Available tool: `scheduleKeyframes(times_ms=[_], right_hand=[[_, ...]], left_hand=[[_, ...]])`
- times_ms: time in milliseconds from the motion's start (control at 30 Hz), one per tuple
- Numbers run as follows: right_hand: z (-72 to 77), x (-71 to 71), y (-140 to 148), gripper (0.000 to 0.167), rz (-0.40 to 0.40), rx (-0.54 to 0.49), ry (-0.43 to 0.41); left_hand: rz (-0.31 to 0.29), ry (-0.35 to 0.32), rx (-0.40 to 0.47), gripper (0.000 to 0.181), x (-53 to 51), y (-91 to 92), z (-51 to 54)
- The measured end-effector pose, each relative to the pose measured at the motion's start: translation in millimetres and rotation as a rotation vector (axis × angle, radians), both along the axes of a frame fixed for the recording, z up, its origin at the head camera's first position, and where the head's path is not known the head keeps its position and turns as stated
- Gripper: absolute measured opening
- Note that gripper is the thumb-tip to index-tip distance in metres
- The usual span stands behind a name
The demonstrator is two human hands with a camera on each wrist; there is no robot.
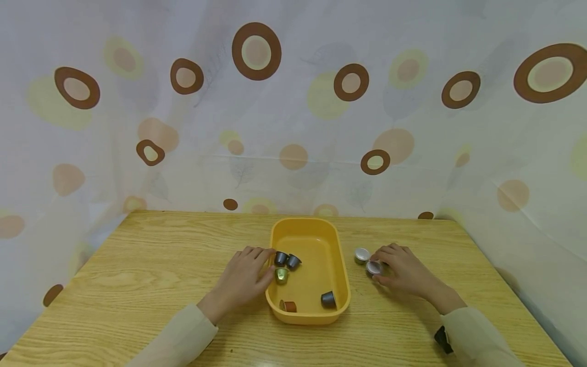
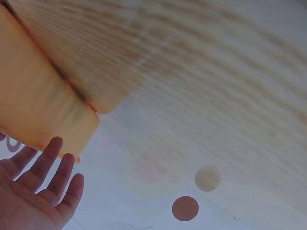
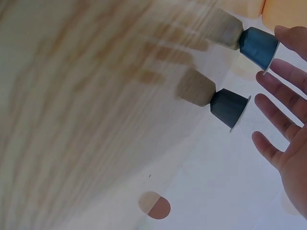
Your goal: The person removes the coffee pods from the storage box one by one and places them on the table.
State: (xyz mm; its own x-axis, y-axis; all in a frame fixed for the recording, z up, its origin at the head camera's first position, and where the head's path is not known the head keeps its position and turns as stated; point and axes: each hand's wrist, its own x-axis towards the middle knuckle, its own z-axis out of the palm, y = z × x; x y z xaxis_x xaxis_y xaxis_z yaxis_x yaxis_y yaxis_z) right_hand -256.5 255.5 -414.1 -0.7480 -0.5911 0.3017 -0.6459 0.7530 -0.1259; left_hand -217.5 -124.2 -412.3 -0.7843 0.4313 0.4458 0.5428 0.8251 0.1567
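A yellow plastic basin (image 1: 316,275) stands mid-table with several coffee capsules inside: dark ones, a green capsule (image 1: 282,276) and a brown capsule (image 1: 289,306). My left hand (image 1: 243,275) is at its left rim, fingers extended; the left wrist view shows the fingers (image 2: 50,165) beside the outer wall. Right of the basin, my right hand (image 1: 405,270) has thumb and forefinger on opposite edges of a blue, silver-lidded coffee capsule (image 3: 259,47), pinching it while it stands lid up on the table. Close by, a darker capsule (image 3: 229,108) stands apart from the fingers.
The wooden table (image 1: 183,239) ends at a pale patterned curtain (image 1: 293,112) behind and at both sides. The basin's raised rim separates its capsules from the two standing on the right. A small black object (image 1: 443,340) shows by the right sleeve.
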Motion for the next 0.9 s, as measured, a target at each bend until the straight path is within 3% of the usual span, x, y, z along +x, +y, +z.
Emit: scheduleKeyframes(times_ms=[433,900], right_hand=[[12.0,0.4,-5.0,0.022,0.036,-0.017,0.062],[27.2,5.9,-31.2,0.027,0.084,0.027,0.092]], left_hand=[[0.002,0.0,-0.003,0.038,0.2,0.5,0.1],[-0.004,0.013,-0.003,0.037,-0.7,-0.3,-1.6]])
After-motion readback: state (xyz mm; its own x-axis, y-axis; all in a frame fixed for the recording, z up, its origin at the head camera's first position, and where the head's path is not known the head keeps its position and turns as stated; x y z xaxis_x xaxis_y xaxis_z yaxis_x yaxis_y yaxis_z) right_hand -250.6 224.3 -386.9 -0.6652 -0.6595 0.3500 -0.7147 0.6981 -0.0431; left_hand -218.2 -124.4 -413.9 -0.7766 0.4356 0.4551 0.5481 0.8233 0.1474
